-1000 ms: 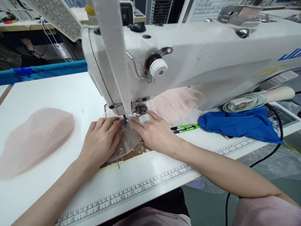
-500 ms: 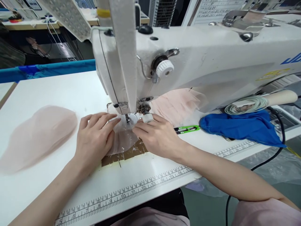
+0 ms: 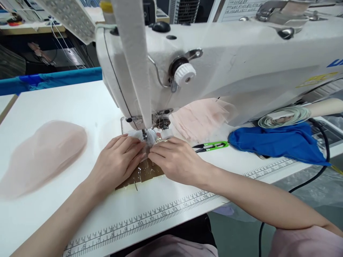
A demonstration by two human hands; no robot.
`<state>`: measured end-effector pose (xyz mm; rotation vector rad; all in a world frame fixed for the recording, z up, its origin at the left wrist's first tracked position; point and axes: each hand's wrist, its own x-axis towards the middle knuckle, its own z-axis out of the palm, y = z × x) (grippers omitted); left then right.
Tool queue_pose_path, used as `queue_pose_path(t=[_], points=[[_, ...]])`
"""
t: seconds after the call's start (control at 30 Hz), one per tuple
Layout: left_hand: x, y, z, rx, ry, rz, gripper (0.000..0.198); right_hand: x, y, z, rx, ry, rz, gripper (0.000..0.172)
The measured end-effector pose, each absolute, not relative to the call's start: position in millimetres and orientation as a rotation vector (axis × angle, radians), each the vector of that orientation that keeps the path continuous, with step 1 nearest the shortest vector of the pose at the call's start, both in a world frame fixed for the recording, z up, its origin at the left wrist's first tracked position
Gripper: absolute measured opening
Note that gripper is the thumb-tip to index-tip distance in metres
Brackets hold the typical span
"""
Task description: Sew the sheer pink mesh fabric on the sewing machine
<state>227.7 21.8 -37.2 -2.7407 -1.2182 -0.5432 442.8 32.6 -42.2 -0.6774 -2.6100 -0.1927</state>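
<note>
A white sewing machine (image 3: 214,53) stands over the table, its presser foot (image 3: 145,135) down between my hands. Thin, sheer fabric (image 3: 146,152) lies under the foot and is mostly covered by my fingers. From the left, my left hand (image 3: 120,157) grips the fabric's edge with its fingers together. My right hand (image 3: 179,160) pinches the fabric on the other side, close below the needle area; its fingertips are partly hidden. Below both hands shows a brown plate (image 3: 146,173) with loose thread bits on it.
Sheer pink fabric pieces (image 3: 50,153) lie at left, and more pink fabric (image 3: 200,117) sits under the machine arm. Green thread snips (image 3: 214,146) and a blue cloth (image 3: 276,142) lie at right, near a coiled pale strip (image 3: 284,117). A printed ruler (image 3: 139,225) follows the front edge.
My left hand has moved right, closer to my right hand. The sheer fabric that was spread over the brown plate now shows only as a small part between my fingers.
</note>
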Motion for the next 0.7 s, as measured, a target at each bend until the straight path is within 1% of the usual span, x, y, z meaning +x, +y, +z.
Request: queue_pose_path(t=[0.17, 0.27, 0.43, 0.5, 0.7], points=[[230.5, 21.6, -42.7, -2.722, -1.221, -0.502, 0.036, 443.8, 38.8, -42.7, -0.752, -2.578, -0.289, 0.03], [229.7, 18.1, -44.6, -2.712, -1.224, -0.471, 0.04, 444.1, 42.5, -45.2, -0.84, -2.597, -0.268, 0.03], [232.7, 12.0, -49.3, -2.682, -1.19, -0.421, 0.055, 444.6, 47.1, -47.7, -0.906, -2.623, -0.201, 0.04], [234.8, 10.6, -51.0, -2.656, -1.184, -0.393, 0.057, 444.3, 47.5, -47.7, -0.942, -2.637, -0.216, 0.041], [237.8, 8.6, -52.0, -2.593, -1.16, -0.364, 0.059, 442.6, 46.8, -47.2, -0.987, -2.66, -0.257, 0.038]])
